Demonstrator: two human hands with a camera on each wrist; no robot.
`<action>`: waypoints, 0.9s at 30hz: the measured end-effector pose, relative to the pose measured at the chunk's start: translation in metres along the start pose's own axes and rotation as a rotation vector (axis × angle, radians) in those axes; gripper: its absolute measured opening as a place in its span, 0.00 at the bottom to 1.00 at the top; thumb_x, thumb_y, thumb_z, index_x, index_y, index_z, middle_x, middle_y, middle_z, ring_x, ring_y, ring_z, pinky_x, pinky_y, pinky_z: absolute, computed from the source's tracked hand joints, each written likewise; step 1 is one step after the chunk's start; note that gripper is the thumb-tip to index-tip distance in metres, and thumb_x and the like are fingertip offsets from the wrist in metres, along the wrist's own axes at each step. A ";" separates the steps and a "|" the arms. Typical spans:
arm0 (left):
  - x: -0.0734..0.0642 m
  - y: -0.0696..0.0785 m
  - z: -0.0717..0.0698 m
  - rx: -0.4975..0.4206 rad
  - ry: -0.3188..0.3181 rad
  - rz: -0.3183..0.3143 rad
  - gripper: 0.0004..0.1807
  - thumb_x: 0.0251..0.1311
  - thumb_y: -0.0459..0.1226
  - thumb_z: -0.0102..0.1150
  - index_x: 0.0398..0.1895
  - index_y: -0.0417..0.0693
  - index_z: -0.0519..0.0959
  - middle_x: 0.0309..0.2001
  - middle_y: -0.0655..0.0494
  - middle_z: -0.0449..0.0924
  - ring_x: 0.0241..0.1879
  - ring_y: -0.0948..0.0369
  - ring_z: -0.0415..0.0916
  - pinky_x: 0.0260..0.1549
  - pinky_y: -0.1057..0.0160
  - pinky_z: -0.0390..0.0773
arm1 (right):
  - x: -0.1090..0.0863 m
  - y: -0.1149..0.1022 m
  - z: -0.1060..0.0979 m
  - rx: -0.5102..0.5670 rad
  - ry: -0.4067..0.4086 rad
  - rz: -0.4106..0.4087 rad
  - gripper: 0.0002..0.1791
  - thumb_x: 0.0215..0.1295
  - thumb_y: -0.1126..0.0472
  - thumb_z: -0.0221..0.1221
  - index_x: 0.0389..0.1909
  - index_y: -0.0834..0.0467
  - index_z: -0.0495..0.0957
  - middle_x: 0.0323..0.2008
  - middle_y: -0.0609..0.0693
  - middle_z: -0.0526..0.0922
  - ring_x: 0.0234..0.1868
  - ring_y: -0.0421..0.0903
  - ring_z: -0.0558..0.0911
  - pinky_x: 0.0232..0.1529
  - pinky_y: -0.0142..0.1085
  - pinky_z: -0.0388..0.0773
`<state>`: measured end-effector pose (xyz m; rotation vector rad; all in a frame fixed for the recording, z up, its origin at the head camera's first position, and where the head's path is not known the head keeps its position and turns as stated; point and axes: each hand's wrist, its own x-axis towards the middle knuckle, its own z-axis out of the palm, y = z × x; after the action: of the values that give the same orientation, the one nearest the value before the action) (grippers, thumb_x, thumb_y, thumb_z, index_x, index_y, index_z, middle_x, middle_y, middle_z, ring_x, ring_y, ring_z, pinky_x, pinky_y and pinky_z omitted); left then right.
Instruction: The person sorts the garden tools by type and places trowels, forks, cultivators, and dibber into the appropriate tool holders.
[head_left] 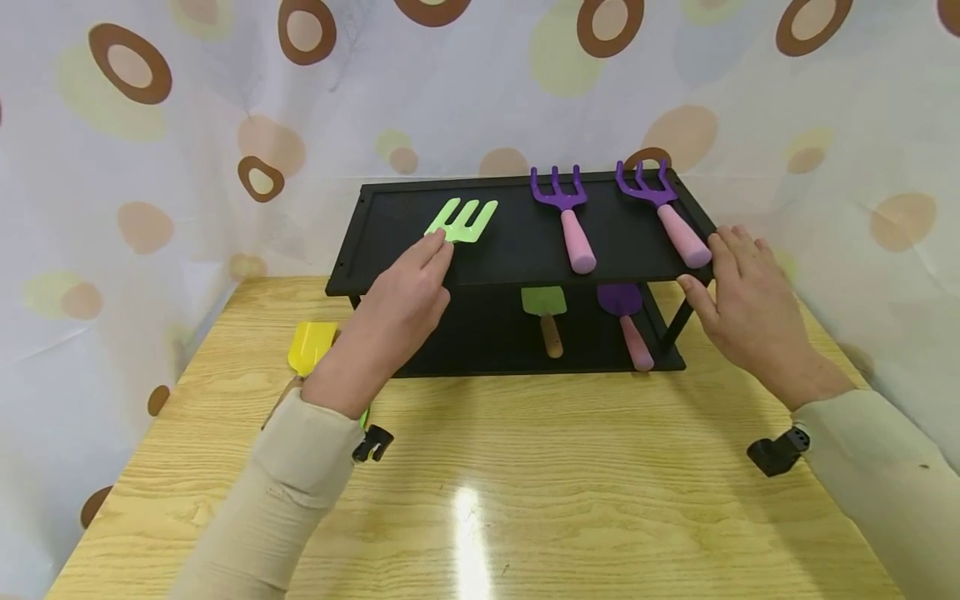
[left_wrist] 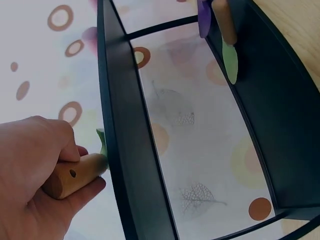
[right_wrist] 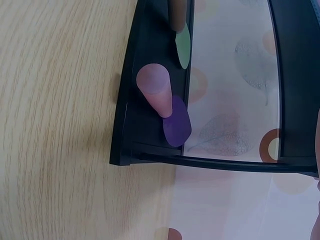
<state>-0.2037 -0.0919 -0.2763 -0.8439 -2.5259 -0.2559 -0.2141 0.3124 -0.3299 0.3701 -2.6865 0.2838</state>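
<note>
Left hand (head_left: pixel 390 321): fingers grip the green fork (head_left: pixel 463 223) by its handle, likely leaving the tines free over the rack (head_left: pixel 502 257).
Right hand (head_left: pixel 759 312): extended fingers at its right edge, perhaps steadying.
Purple forks (head_left: pixel 568 215): atop, handles nearest.

left hand (left_wrist: pixel 32 167) grips brown wooden-handled green tool (left_wrist: pixel 84 173) at black two-tier shelf (left_wrist: pixel 122 120); green-bladed wooden-handled trowel (left_wrist: pixel 229 60) on lower tier (left_wrist: pixel 282 120).
</note>
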 end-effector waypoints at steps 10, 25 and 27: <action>0.037 0.005 0.005 0.026 -0.168 -0.164 0.23 0.69 0.30 0.53 0.66 0.31 0.70 0.70 0.40 0.68 0.68 0.50 0.70 0.66 0.56 0.72 | -0.001 -0.002 -0.001 0.009 -0.006 0.002 0.39 0.79 0.46 0.40 0.73 0.76 0.50 0.73 0.75 0.53 0.78 0.67 0.50 0.80 0.54 0.37; 0.073 0.019 0.022 0.062 -0.335 -0.227 0.20 0.71 0.30 0.50 0.61 0.27 0.73 0.68 0.33 0.68 0.72 0.45 0.63 0.67 0.55 0.70 | -0.001 -0.002 -0.001 0.010 -0.011 0.011 0.39 0.79 0.46 0.40 0.73 0.75 0.49 0.74 0.74 0.53 0.78 0.66 0.49 0.81 0.53 0.36; 0.076 0.021 0.024 0.071 -0.379 -0.246 0.22 0.72 0.31 0.49 0.64 0.26 0.69 0.71 0.33 0.63 0.74 0.44 0.59 0.70 0.55 0.66 | -0.001 -0.002 -0.001 0.010 -0.009 0.010 0.39 0.79 0.46 0.40 0.73 0.75 0.49 0.74 0.74 0.53 0.78 0.66 0.50 0.81 0.53 0.37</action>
<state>-0.2531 -0.0282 -0.2605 -0.5967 -2.9777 -0.0877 -0.2122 0.3108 -0.3293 0.3611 -2.6973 0.2989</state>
